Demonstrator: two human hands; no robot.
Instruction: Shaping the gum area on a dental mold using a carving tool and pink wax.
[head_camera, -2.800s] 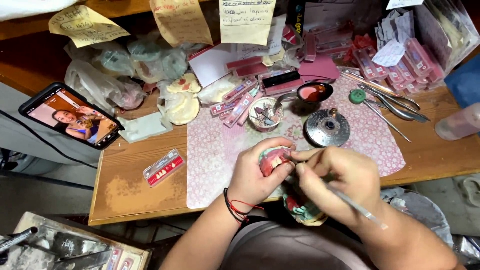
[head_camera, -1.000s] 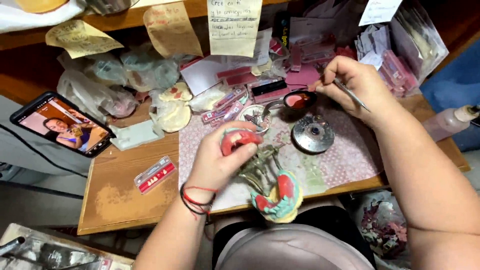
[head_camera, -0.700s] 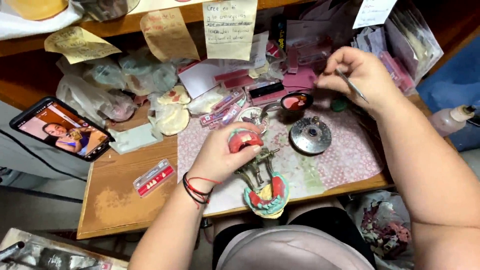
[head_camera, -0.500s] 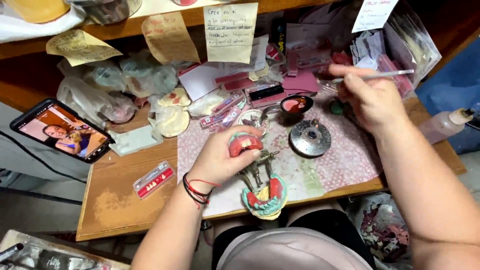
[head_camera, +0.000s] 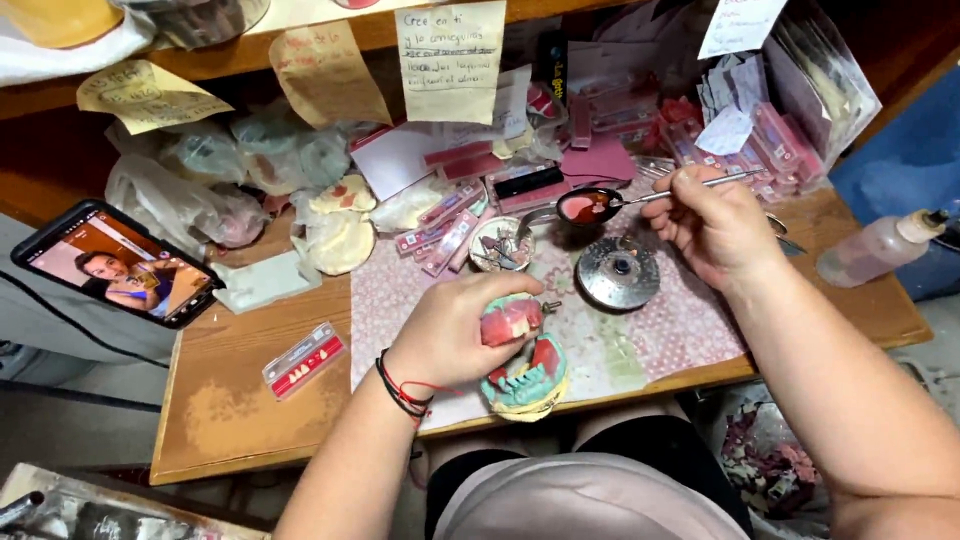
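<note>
My left hand (head_camera: 455, 330) grips a pink and teal denture model on its articulator (head_camera: 520, 365), held over the front edge of the patterned mat (head_camera: 640, 340). My right hand (head_camera: 715, 222) holds a thin metal instrument (head_camera: 690, 187) whose tip reaches left into a small dark spoon-like dish of red wax (head_camera: 588, 206). A round metal burner (head_camera: 618, 272) stands on the mat just below that dish, left of my right hand.
A phone (head_camera: 115, 262) with a lit screen leans at the left. A red tooth card (head_camera: 304, 360) lies on the wooden desk (head_camera: 230, 420). Small bowl (head_camera: 500, 245), pink strips, plastic bags and paper notes crowd the back. A squeeze bottle (head_camera: 880, 245) lies at the right.
My right hand went from the model up to the back of the desk, and now brings the instrument's tip to the wax dish. My left hand has lowered the model slightly.
</note>
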